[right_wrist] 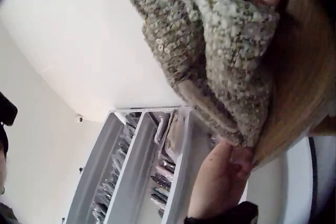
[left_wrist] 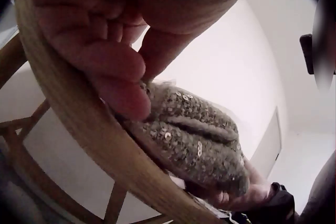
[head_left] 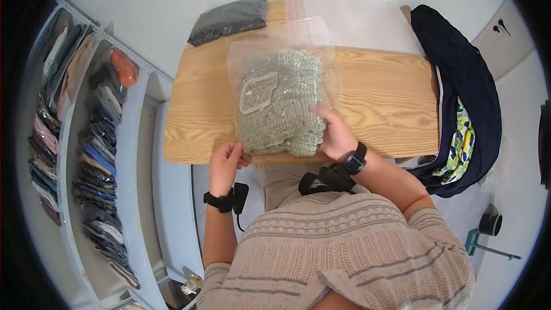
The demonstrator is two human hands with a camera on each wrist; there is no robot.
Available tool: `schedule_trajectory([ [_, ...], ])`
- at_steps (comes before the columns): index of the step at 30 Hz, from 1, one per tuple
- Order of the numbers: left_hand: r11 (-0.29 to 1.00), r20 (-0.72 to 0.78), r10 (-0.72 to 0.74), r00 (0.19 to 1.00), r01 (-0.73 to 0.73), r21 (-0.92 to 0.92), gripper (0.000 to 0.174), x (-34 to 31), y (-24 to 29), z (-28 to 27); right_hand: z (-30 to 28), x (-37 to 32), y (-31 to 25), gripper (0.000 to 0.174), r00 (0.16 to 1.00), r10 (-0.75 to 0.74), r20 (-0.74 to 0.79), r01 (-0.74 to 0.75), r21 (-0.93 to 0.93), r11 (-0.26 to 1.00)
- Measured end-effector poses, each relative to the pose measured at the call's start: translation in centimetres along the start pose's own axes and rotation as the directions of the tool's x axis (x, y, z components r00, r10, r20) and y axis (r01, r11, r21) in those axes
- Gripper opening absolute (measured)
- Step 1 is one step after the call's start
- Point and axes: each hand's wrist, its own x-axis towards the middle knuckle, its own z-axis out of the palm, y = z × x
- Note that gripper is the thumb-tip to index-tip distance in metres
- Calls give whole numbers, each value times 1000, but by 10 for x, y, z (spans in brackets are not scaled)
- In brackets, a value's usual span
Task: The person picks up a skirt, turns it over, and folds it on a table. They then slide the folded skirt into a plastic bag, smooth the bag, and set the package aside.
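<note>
A folded grey-green knitted garment (head_left: 281, 103) with small sequins and a light-trimmed pocket lies near the table's front edge. Clear plastic of a bag (head_left: 234, 60) shows around its sides and far end. At the garment's near left corner, my left hand (head_left: 225, 165) pinches the knit between thumb and fingers. My right hand (head_left: 340, 136) grips the right edge, thumb on top and the other fingers mostly hidden below. Seen from the right wrist, the knit (right_wrist: 236, 45) bulges in thick folds at its near side.
A dark bagged garment (head_left: 229, 21) lies at the table's back left. Clear plastic bags (head_left: 361, 23) spread along the back of the wooden table (head_left: 390, 97). Dark navy cloth (head_left: 468, 69) hangs at the right edge. Shelves (head_left: 69, 155) with packed clothes stand at left.
</note>
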Motion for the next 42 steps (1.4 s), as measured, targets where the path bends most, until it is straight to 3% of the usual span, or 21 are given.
schedule_trajectory([
  [1, 1000, 14, -11, 1000, 11, -3, 20, 1, -3, -2, -2, 2, -3, 33, 1000, -7, 3, 7, 8, 1000],
  [3, 1000, 35, -11, 999, 11, 1, 20, 2, -5, -3, -7, 8, -10, 35, 995, 84, 54, -68, -250, 966],
  [7, 999, 50, -19, 999, 21, -28, 19, -5, -2, -3, -9, 10, -2, 37, 991, 26, 132, 3, -214, 977],
  [13, 997, 138, -51, 989, 59, -56, 18, -14, 4, 17, -22, 6, 3, 42, 992, -13, 129, 18, -43, 999],
  [15, 996, 177, -33, 984, 47, -74, 17, -28, 11, 24, -29, -2, 13, 42, 988, -56, 146, 29, 179, 983],
  [20, 995, 283, 28, 959, 0, -98, 17, -31, 26, 44, -35, -12, 13, 45, 990, -103, 101, 71, 277, 958],
  [22, 993, 352, -7, 936, 49, -110, 17, -28, 28, 51, -35, -19, 8, 47, 987, -125, 100, 90, 296, 951],
  [24, 990, 351, -22, 936, 69, -121, 16, -25, 26, 54, -31, -30, 0, 52, 991, -132, -28, 131, -42, 991],
  [27, 989, 361, -23, 932, 73, -126, 15, -14, 26, 54, -32, -32, -10, 53, 993, -117, -18, 114, -133, 985],
  [32, 988, 374, -6, 927, 63, -138, 13, -18, 12, 43, -24, -42, -25, 50, 998, -62, -21, 59, -106, 993],
  [34, 993, 452, 18, 892, 38, -114, 10, -22, 11, 36, -25, -37, -35, 53, 999, -19, -38, 17, -68, 998],
  [36, 992, 502, 25, 865, 43, -123, 10, -28, 12, 32, -28, -30, -44, 44, 999, 41, -33, -40, 28, 999],
  [38, 990, 547, 37, 836, 44, -133, 10, -30, 9, 29, -26, -31, -54, 39, 998, 63, -22, -64, -19, 998],
  [40, 982, 651, 9, 759, 115, -148, 10, -30, 3, 29, -24, -35, -65, 44, 973, 232, -21, -232, -171, 958],
  [42, 989, 692, 13, 722, 92, -114, 11, -29, 4, 30, -54, -18, -60, 46, 968, 250, 8, -245, -183, 952],
])
